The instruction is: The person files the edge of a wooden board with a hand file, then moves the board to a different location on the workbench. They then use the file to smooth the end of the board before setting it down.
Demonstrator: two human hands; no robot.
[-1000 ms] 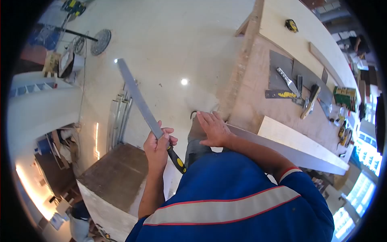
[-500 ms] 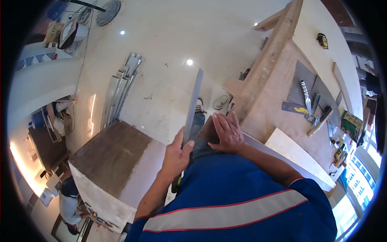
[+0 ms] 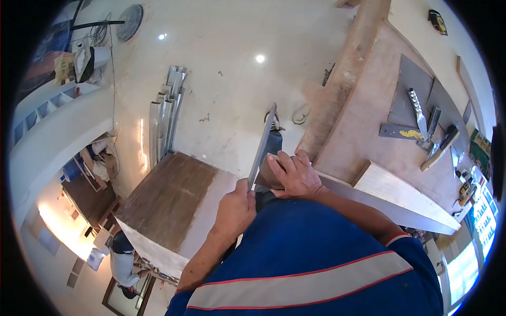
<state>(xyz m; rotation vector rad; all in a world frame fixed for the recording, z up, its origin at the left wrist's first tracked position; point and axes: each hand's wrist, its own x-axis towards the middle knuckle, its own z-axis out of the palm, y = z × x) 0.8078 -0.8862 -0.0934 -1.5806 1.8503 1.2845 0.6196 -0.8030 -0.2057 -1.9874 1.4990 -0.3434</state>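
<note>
My left hand (image 3: 236, 209) is closed around the near end of a long, narrow grey bar (image 3: 263, 138), which points away from me. Along its right side, the bar meets the left edge of a small brown board (image 3: 268, 171). My right hand (image 3: 296, 176) grips that board near the workbench corner, fingers over its top face and thumb toward me. Part of the board is hidden under this hand.
On the workbench (image 3: 345, 134) at right lie a brush (image 3: 441, 147), a metal square (image 3: 400, 131), grey sheets and a tape measure (image 3: 437, 22). A brown-topped box (image 3: 168, 200) stands left, near metal channels (image 3: 167, 116). Another person (image 3: 124, 263) works at lower left.
My left hand has brought the grey bar rightward, from apart to against the brown board's edge. My right hand keeps its hold on the board. The whole view has shifted slightly.
</note>
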